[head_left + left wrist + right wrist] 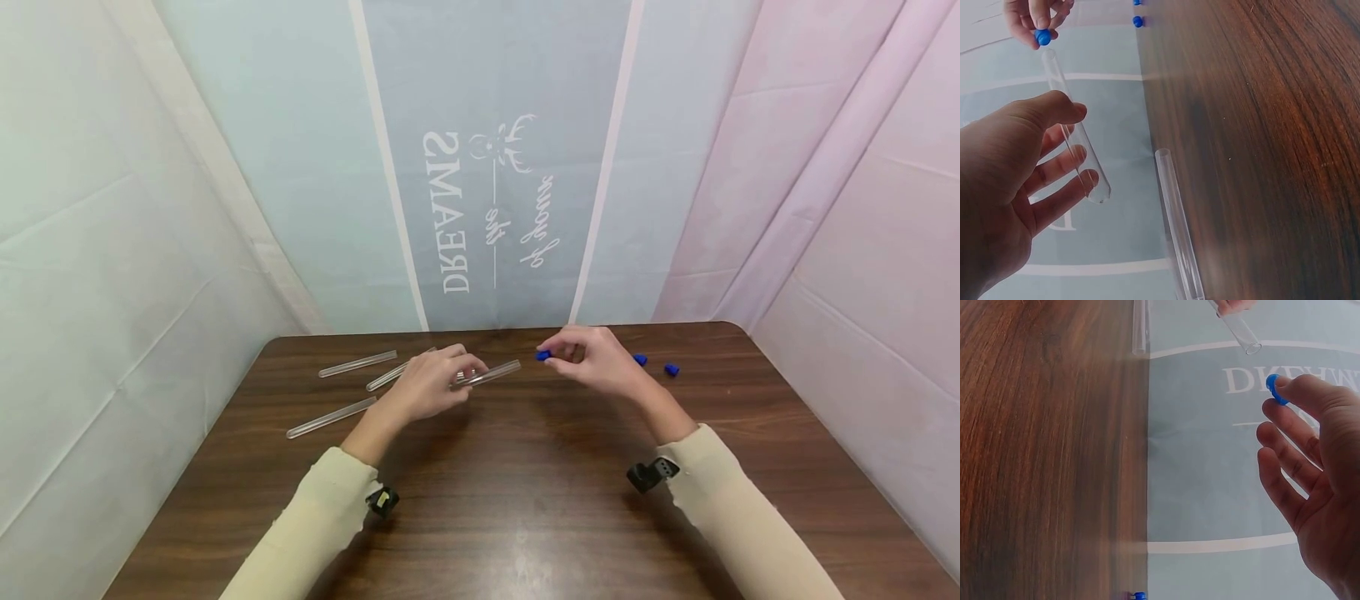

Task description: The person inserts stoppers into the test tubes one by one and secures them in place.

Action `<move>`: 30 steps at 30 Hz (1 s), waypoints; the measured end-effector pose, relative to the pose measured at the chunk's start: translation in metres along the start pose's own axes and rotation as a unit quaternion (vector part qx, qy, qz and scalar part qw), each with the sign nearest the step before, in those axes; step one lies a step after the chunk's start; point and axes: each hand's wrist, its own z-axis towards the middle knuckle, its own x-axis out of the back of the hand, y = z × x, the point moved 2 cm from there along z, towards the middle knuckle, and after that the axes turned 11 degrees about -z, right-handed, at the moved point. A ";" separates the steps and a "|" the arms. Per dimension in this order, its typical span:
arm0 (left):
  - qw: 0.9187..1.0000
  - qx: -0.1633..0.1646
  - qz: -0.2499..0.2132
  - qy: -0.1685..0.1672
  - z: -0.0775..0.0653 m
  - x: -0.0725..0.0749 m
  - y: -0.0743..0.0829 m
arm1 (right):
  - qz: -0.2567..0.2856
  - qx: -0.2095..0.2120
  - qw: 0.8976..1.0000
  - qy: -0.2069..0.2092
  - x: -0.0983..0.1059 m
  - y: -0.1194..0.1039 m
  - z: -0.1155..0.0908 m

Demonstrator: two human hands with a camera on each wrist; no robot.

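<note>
My left hand (435, 385) holds a clear test tube (495, 373) between thumb and fingers, above the table. The tube's open mouth points right, toward the other hand; its rounded end shows below the fingers in the left wrist view. With thumb and forefinger my right hand (596, 360) pinches a small blue stopper (1274, 389). A short gap separates the stopper from the tube's mouth (1252, 348). The right hand's other fingers (1282, 481) are spread loosely, holding nothing.
Several more test tubes lie at the left of the wooden table (517, 500), among them a front one (330, 417) and a back one (357, 364). Two blue stoppers, a nearer-in one (640, 360) and an outer one (672, 369), lie right of the right hand. A printed curtain (502, 75) hangs behind.
</note>
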 end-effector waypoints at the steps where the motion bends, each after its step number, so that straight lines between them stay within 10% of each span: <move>1: 1.000 0.000 -0.001 0.001 0.000 0.000 0.000 | 0.000 0.000 1.000 0.001 0.000 0.000 0.000; 30: 1.000 -0.013 -0.012 0.011 0.007 -0.005 0.006 | 0.031 0.007 0.999 -0.028 -0.013 -0.005 0.004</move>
